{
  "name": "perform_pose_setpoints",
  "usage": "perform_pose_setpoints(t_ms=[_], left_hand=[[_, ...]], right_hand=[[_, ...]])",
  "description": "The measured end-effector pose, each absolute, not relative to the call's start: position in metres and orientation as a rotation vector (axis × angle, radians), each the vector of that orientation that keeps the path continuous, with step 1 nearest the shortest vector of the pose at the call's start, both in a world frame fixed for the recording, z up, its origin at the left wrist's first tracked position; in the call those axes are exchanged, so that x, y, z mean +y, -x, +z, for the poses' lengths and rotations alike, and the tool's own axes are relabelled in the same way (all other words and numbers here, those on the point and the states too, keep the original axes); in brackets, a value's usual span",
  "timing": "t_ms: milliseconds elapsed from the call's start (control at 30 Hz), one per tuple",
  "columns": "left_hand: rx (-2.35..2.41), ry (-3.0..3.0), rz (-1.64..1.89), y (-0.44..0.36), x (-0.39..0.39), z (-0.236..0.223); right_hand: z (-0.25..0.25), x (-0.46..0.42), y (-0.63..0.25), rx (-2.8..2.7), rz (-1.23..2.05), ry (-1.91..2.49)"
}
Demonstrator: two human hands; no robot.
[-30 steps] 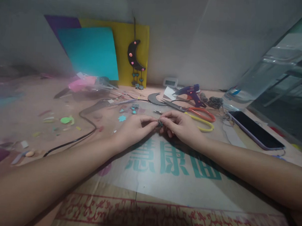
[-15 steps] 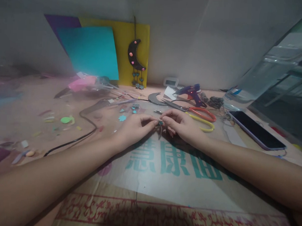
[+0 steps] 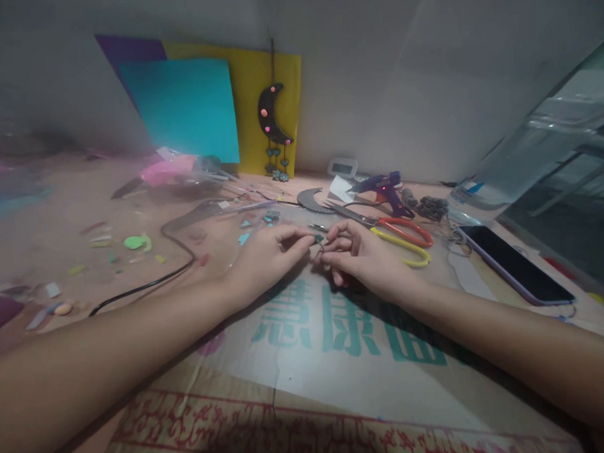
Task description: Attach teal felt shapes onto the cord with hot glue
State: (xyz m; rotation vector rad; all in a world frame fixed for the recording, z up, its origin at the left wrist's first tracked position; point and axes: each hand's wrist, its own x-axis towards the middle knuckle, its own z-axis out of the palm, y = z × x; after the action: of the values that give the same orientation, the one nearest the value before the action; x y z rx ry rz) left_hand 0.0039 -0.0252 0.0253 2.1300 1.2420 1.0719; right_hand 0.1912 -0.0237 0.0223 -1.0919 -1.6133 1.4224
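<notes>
My left hand (image 3: 273,252) is closed in a pinch, thumb against index finger, on a small dark teal piece (image 3: 319,238). A short thin cord (image 3: 321,247) runs from that piece to my right hand (image 3: 355,252), whose thumb and fingertip are pinched on it. The piece is too small to make out its shape. Light blue cut-out bits (image 3: 243,238) lie just beyond my left hand. Beyond my right hand are scissors (image 3: 404,247) with one orange and one yellow handle, and a metal-tipped pen-like tool (image 3: 318,227).
A grey crescent (image 3: 310,200), a purple glue gun (image 3: 386,190) and grey yarn (image 3: 433,207) lie at the back. A decorated dark crescent (image 3: 269,115) hangs before a yellow sheet (image 3: 289,72). At right is a phone (image 3: 515,262); a black cable (image 3: 144,286) and scraps lie left.
My right fingers have shifted from the teal piece down onto the cord, and the other fingers have spread a little. My left hand keeps its pinch. The view has shifted slightly.
</notes>
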Motion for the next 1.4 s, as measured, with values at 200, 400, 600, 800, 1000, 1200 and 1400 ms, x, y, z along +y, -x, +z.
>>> perform_pose_setpoints(t_ms=[200,400,600,800,1000,1200,1400], left_hand=[[1.186,-2.111,1.081,-0.003,-0.023,0.021],[1.221,-2.054,1.068,-0.005,-0.023,0.023],[1.234,-1.966,1.039,-0.005,-0.022,0.024],[1.161,-2.076,1.024,-0.004,-0.019,0.017],[1.188,-2.087,1.042,-0.004,-0.020,0.018],[1.318,-1.989,1.095,-0.004,-0.025,0.029],[1.312,-2.035,1.154,-0.002,-0.025,0.027]], right_hand=[[0.016,-0.018,-0.194,-1.723,1.114,1.096],[0.016,-0.017,-0.198,-1.990,0.609,1.111],[0.021,-0.018,-0.199,-2.073,0.246,1.048],[0.018,-0.020,-0.200,-2.169,0.183,0.953],[0.018,-0.022,-0.200,-2.114,0.373,1.048],[0.021,-0.022,-0.192,-1.674,1.198,1.050],[0.015,-0.020,-0.190,-1.602,1.475,0.974]])
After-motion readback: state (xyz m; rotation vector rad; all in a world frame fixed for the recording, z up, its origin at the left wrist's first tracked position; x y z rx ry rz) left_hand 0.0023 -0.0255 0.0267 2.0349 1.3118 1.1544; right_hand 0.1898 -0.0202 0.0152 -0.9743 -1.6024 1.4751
